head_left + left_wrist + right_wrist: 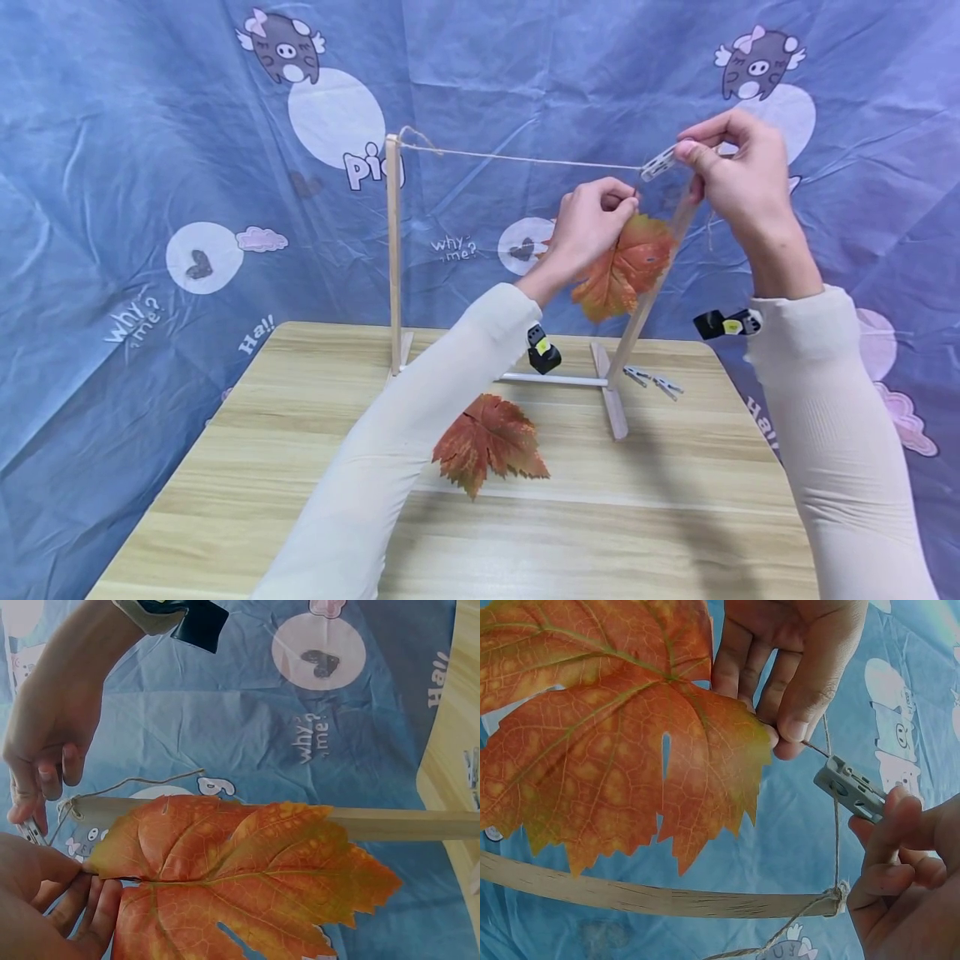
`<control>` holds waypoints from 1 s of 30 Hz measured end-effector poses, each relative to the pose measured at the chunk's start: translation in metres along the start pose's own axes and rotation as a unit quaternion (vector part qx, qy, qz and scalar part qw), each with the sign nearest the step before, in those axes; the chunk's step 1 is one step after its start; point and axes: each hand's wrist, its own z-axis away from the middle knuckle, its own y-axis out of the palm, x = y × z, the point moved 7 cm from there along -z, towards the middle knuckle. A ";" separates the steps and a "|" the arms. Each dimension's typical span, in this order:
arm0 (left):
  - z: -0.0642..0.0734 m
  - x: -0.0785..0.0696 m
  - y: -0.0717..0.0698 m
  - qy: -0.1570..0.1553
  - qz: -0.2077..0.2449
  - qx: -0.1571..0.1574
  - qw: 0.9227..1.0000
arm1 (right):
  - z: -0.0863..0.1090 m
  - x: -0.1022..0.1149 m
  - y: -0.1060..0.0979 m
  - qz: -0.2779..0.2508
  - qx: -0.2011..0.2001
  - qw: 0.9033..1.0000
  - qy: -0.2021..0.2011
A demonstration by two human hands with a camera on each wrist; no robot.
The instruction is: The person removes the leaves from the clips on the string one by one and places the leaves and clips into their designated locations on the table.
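My left hand [588, 221] pinches the thin stem [815, 748] of an orange-red artificial maple leaf [626, 271], just below the string. The blade hangs down, overlapping the right post in the head view. With thumb and fingers, my right hand [746, 171] grips the rear end of a grey clothespin [851, 789]. Its front end sits at the string [517, 158], near the right post's top. In the right wrist view, the stem's tip reaches the clothespin's front end. A second reddish leaf [491, 442] lies flat on the table.
The string runs between the left post [394, 258] and right post [643, 321] of a wooden stand, joined low down by a white rod [555, 379]. Two more clothespins [652, 381] lie beside its right foot on the wooden table [600, 533]. A blue printed cloth [480, 75] hangs behind.
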 end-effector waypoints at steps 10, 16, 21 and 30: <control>0.003 0.000 -0.004 0.003 0.013 0.004 1.000 | -0.001 0.005 -0.008 -0.020 -0.041 0.999 -0.003; 0.004 0.002 -0.007 0.014 0.011 0.002 1.000 | -0.002 0.005 -0.012 -0.090 -0.060 0.994 -0.022; 0.006 0.004 -0.012 0.031 0.013 -0.002 0.999 | -0.002 0.004 -0.012 -0.155 -0.064 0.985 -0.039; 0.015 0.006 -0.025 0.050 0.040 -0.006 0.998 | 0.003 0.004 -0.013 -0.185 -0.057 0.980 -0.055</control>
